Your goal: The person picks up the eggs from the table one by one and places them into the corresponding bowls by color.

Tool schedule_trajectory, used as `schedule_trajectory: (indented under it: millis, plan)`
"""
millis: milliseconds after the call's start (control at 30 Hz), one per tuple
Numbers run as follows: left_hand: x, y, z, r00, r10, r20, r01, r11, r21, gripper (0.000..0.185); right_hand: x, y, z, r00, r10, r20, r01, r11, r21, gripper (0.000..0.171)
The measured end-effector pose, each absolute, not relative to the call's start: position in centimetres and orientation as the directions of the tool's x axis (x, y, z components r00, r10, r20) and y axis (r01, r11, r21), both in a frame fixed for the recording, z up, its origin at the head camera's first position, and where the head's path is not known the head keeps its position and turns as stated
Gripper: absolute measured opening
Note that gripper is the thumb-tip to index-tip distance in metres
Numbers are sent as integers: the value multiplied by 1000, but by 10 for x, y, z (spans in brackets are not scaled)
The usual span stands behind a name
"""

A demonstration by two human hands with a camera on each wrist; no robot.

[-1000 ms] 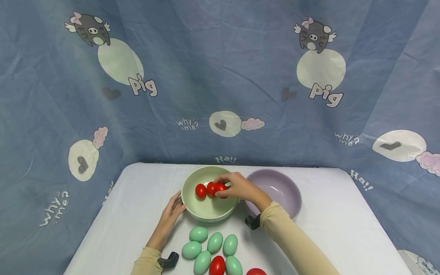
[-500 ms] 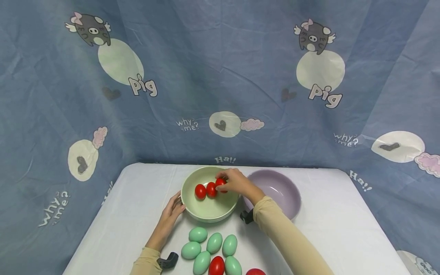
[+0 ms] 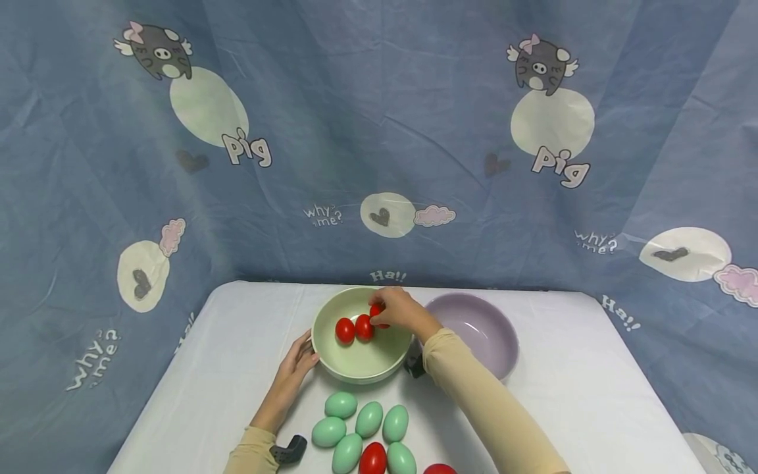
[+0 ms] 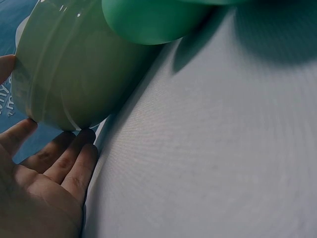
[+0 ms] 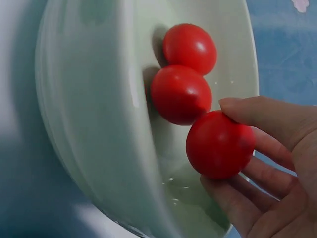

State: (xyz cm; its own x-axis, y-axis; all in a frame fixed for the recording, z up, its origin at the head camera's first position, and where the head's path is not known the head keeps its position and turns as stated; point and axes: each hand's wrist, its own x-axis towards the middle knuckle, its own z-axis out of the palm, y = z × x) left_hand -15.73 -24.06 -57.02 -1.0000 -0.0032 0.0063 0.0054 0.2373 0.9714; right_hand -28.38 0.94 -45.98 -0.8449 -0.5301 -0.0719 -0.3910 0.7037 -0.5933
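Observation:
Over the far right part of the light green bowl (image 3: 358, 365), my right hand (image 3: 404, 308) pinches a red egg (image 5: 219, 145) between thumb and fingers. Two more red eggs lie inside the bowl, the left red egg (image 3: 345, 331) and the middle red egg (image 3: 364, 328); in the right wrist view the held egg overlaps the edge of the nearer one. My left hand (image 3: 293, 366) touches the bowl's outer left side, its fingertips (image 4: 88, 135) against the wall and its fingers fairly straight.
A purple bowl (image 3: 480, 329) stands right of the green one, partly behind my right forearm. Several green eggs (image 3: 370, 419) lie on the white table (image 3: 568, 395) in front, with a red egg (image 3: 373, 458) among them and another red object (image 3: 440, 469) cut off by the frame's lower edge.
My right hand has shifted the red egg a little toward the bowl's far side, and its wrist has swung left. The left hand has stayed at the bowl.

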Motion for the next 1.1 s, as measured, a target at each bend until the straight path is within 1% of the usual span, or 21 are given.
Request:
schedule_trajectory:
  millis: [267, 500, 600, 900, 1100]
  plan:
    - [-158, -240, -569, -1000, 4, -1, 0, 228, 974, 62, -293, 2, -462, -820, -561, -112, -428, 731, -531, 37]
    - [-157, -241, -569, -1000, 0, -8, -8, 221, 975, 62, -298, -5, -468, -839, -516, -173, -423, 818, -390, 35]
    - [-158, -240, -570, -1000, -3, -7, -8, 224, 975, 62, -297, -7, -467, -841, -506, -192, -424, 836, -347, 34]
    - [-159, -240, -570, -1000, -1, -6, -6, 224, 975, 63, -295, -10, -468, -836, -519, -177, -457, 838, -299, 24]
    - [-158, -241, -570, -1000, -5, -14, -15, 222, 975, 62, -292, -12, -471, -832, -531, -162, -481, 835, -266, 24]
